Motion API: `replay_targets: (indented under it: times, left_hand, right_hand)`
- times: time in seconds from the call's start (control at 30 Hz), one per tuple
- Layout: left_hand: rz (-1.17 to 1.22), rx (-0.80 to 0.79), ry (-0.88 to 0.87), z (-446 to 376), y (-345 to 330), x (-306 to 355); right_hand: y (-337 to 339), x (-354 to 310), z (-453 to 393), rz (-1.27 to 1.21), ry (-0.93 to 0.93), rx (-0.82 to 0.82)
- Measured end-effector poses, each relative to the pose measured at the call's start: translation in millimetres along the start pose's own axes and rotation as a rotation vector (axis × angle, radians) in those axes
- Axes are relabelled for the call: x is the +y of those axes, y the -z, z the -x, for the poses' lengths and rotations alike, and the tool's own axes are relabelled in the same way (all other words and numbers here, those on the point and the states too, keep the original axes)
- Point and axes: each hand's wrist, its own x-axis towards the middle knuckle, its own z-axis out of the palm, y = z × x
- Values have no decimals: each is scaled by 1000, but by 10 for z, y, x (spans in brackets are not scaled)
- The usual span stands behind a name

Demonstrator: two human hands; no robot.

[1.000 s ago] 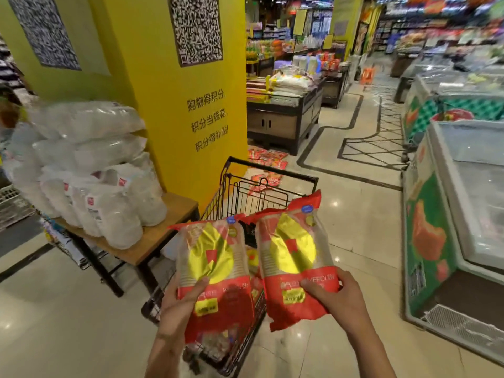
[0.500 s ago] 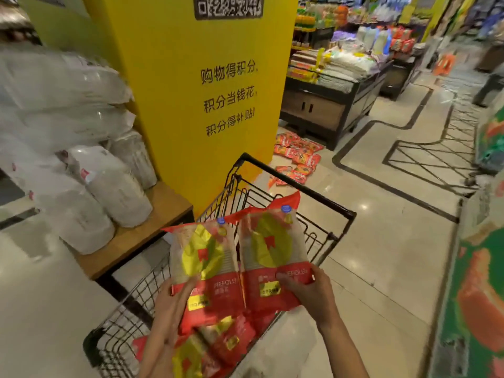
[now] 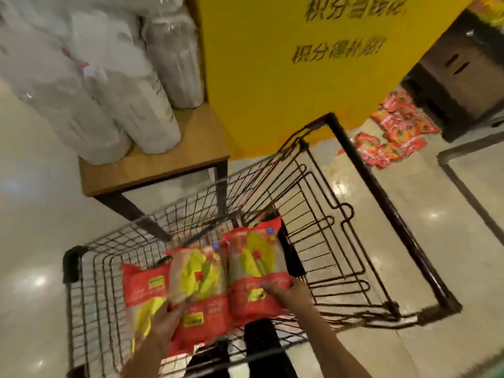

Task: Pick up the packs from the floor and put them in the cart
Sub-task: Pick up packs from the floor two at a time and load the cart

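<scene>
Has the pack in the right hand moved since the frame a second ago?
Yes. The pack in the right hand has come down from above the cart's rim into the basket, beside the left hand's pack.

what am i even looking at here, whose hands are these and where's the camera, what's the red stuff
There is no robot here. A person wears a wide-angle camera on the head, looking forward and down, so you see that person's own arms.

The left hand grips one red and yellow pack, and the right hand grips another pack beside it. Both are held over the wire shopping cart. A third pack already lies in the cart.

More red packs lie on the shop floor by the yellow pillar. To the left, a wooden table carries white plastic-wrapped bundles.
</scene>
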Motion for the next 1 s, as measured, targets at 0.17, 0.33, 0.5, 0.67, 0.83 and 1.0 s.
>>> replay_targets:
  times: [0.17, 0.33, 0.5, 0.67, 0.83, 1.0]
  left_hand:
    - [22, -23, 97, -73, -180, -223]
    - [-11, -34, 77, -146, -370, -382]
    - [-82, -49, 19, -127, -434, -357]
    - [-76, -63, 48, -200, -433, -334]
    - [-142, -59, 110, -148, -530, -182]
    - [-310, 80, 71, 73, -583, 0]
  right_hand:
    - [96, 464, -634, 153, -93, -53]
    - [74, 553, -836, 218, -128, -83]
    - [21, 543, -966, 295, -135, -109]
    - [-62, 577, -993, 401, -113, -132]
    - [-121, 463, -873, 489, -106, -79]
    - [-122, 186, -612, 602, -77, -34]
